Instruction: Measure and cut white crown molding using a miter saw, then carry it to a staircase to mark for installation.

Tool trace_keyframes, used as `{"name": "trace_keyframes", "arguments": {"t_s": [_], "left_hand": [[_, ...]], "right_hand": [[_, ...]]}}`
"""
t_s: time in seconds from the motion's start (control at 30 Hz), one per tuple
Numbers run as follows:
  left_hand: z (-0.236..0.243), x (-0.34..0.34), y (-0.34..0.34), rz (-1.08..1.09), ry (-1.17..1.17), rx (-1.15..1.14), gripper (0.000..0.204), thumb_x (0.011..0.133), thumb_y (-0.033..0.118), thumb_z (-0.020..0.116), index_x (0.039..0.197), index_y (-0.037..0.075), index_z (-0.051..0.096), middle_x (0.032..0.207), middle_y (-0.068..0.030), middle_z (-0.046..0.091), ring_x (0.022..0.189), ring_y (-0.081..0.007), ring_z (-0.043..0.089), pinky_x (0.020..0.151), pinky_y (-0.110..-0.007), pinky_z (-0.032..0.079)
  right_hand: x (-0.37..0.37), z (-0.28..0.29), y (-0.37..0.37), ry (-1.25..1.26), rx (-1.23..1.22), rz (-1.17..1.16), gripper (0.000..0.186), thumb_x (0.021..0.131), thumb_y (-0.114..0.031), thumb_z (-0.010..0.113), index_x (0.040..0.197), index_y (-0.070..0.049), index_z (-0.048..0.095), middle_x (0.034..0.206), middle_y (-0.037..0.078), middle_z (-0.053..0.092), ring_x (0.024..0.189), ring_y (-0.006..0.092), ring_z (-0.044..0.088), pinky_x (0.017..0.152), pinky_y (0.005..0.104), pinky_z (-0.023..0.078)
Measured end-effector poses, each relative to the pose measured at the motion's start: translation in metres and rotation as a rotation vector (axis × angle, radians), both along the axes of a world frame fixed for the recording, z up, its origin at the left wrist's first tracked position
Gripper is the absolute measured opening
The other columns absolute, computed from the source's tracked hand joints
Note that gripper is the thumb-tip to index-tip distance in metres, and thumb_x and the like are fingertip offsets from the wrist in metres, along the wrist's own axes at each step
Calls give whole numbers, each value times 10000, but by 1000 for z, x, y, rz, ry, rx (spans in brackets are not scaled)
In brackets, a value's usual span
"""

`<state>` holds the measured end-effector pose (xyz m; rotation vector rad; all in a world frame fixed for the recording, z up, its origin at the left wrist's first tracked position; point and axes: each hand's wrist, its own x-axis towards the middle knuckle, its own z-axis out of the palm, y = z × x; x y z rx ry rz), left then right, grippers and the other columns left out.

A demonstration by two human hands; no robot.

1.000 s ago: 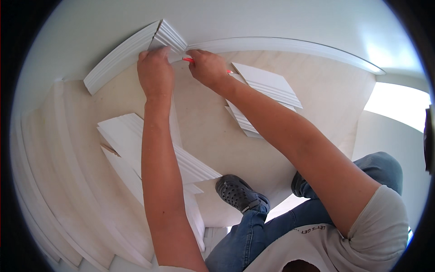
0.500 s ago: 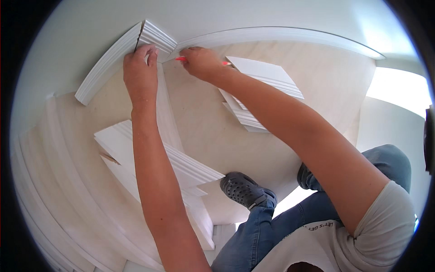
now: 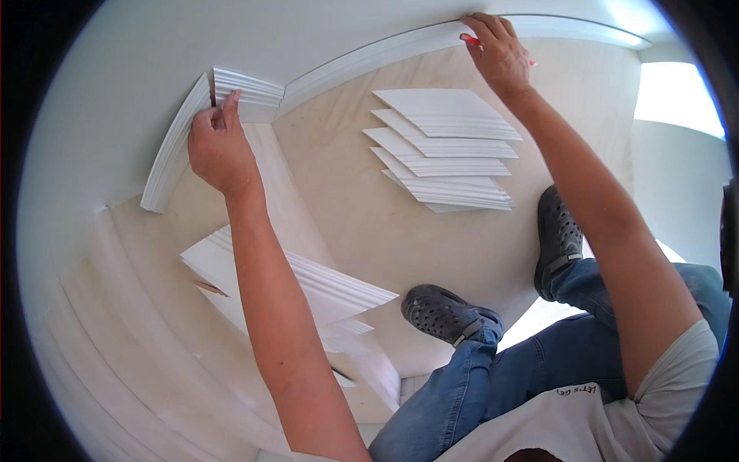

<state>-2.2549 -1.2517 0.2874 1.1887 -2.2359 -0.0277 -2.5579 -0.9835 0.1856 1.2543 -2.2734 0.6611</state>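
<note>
At the corner, my left hand [image 3: 219, 150] is closed in a pinch at the end of a short white moulding piece [image 3: 250, 86], which stands against the wall. Beside it, a longer ribbed white moulding piece [image 3: 171, 158] leans on the left wall, a narrow gap between the two. My right hand [image 3: 500, 58] is closed around a slim red pencil-like stick [image 3: 470, 38], only its ends showing. Those fingers touch the top edge of the long white baseboard [image 3: 400, 48] along the far wall.
Several white moulding offcuts with slanted ends [image 3: 446, 146] lie fanned on the pale floor [image 3: 331, 177]. More offcuts [image 3: 323, 281] lie under my left forearm. Curved pale steps [image 3: 123, 308] drop away at left. My dark clogs [image 3: 443, 312] rest on the floor near me.
My right hand has moved right along the baseboard, away from the corner, with the red stick. My left hand remains at the corner pieces, whose gap looks wider. The whole view has shifted.
</note>
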Motion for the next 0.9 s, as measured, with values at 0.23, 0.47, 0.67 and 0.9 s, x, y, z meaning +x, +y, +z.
{"name": "trace_keyframes", "arguments": {"t_s": [0.23,0.47,0.67,0.9], "left_hand": [[6,5,-12,-7,66,-92,414,803,368,891,799,61,612,691,-31,627,610,-188,582,606,-342,494],[11,9,-16,14,41,-131,440,786,365,907,861,81,578,650,0,555,580,-176,542,591,-339,489],[11,10,-13,60,39,-89,422,799,349,900,872,83,581,652,8,566,584,-155,545,594,-320,492],[15,3,-6,44,84,-78,308,884,290,808,889,70,592,681,-5,600,605,-167,577,613,-330,508]], "right_hand": [[-10,10,-12,12,-1,21,285,810,-130,817,1069,-136,698,1096,-26,666,1086,236,627,798,374,579],[-14,6,-20,6,-9,34,255,802,-152,826,1019,-145,692,1043,-49,652,1057,207,626,736,373,577],[-18,3,-19,-58,77,16,264,814,-184,814,1023,-71,698,1103,76,638,1115,312,586,929,409,533],[-18,1,-19,-86,71,45,229,830,-177,801,988,-56,689,1071,94,641,1078,312,606,907,412,542]]}}
